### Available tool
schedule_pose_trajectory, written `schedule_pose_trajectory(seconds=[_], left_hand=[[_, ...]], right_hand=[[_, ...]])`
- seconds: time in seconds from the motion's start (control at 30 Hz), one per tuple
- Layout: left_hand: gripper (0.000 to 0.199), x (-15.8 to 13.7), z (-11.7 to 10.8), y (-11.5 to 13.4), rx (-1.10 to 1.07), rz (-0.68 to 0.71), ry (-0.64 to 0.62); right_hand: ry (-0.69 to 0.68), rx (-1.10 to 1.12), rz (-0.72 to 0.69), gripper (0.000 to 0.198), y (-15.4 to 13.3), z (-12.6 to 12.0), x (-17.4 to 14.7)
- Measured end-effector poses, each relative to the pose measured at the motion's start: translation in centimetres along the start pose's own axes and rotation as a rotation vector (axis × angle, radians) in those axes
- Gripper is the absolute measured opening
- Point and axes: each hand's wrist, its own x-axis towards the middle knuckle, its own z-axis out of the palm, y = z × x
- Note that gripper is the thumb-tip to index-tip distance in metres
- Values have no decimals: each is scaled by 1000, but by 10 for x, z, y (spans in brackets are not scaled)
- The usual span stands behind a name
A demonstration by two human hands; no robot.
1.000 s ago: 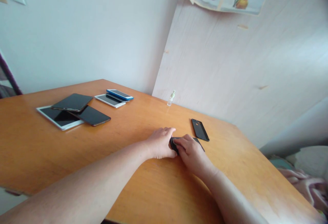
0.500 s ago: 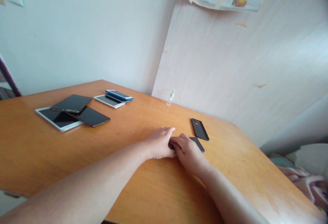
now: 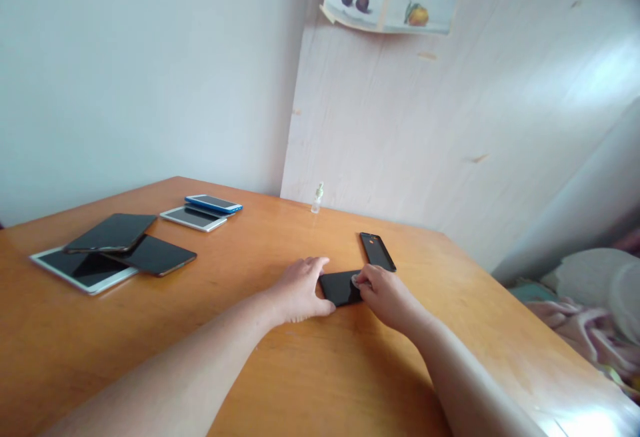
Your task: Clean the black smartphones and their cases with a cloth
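Observation:
A black smartphone [image 3: 341, 288] lies flat on the wooden table, screen upward. My left hand [image 3: 300, 290] grips its left end, thumb at the near corner and fingers at the far one. Over the right part of the screen, my right hand [image 3: 383, 293] is closed in a pinch on a small whitish pad [image 3: 355, 281], which touches the glass. That hand hides the phone's right end. Just beyond the phone lies an empty black phone case [image 3: 378, 251], its hollow side up.
On the left, two dark tablets [image 3: 113, 232] [image 3: 155, 255] overlap a white tablet [image 3: 93, 270]. Farther back, a blue phone [image 3: 213, 204] rests on a white device [image 3: 194, 217]. A small clear pump bottle [image 3: 317, 199] stands near the wall. Bedding [image 3: 575, 330] lies beyond the table's right edge.
My right hand has slid rightward along the phone, uncovering its left part and the whitish pad. My left hand stays at the left end. The camera view has turned slightly right.

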Motion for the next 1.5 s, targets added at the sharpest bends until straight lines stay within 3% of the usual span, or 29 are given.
schedule_pose_trajectory(seconds=[0.1, 0.23, 0.33, 0.43, 0.57, 0.8, 0.9, 1.03, 1.2, 1.3, 1.4, 1.5], left_hand=[[82, -1, -2, 0, -17, 11, -8], [75, -1, -5, -2, -44, 34, -20], [69, -2, -6, -2, -44, 33, -27], [64, -2, -10, -3, -13, 43, -32], [58, -3, -14, -4, 54, 84, 10], [35, -2, -12, 3, -121, 164, 245], [35, -3, -7, 10, -216, 183, 266], [29, -4, 0, 14, -303, 216, 198], [19, 0, 5, 4, -386, 114, 197], [18, 1, 4, 0, -405, 61, 223], [20, 1, 2, -2, -416, 32, 249], [22, 2, 0, -7, -390, -3, 282]], right_hand=[[-16, 29, 20, 11, 6, -5, 0], [105, -29, 325, 12, 40, -20, 5], [221, 195, 428, 12, 54, -28, 8], [234, 656, 401, 12, 45, -28, 9], [103, 1174, 253, 18, 19, -23, 8], [3, 1371, 172, 24, -9, -12, 6], [-1, 1361, 163, 23, -21, -4, 6], [-57, 1355, 134, 20, -39, 8, 5], [-194, 1221, 124, 13, -42, 11, 6], [-126, 923, 163, 18, -22, -4, 9], [26, 426, 125, 29, 10, -24, 9], [-122, 217, 148, 62, 37, -36, 6]])
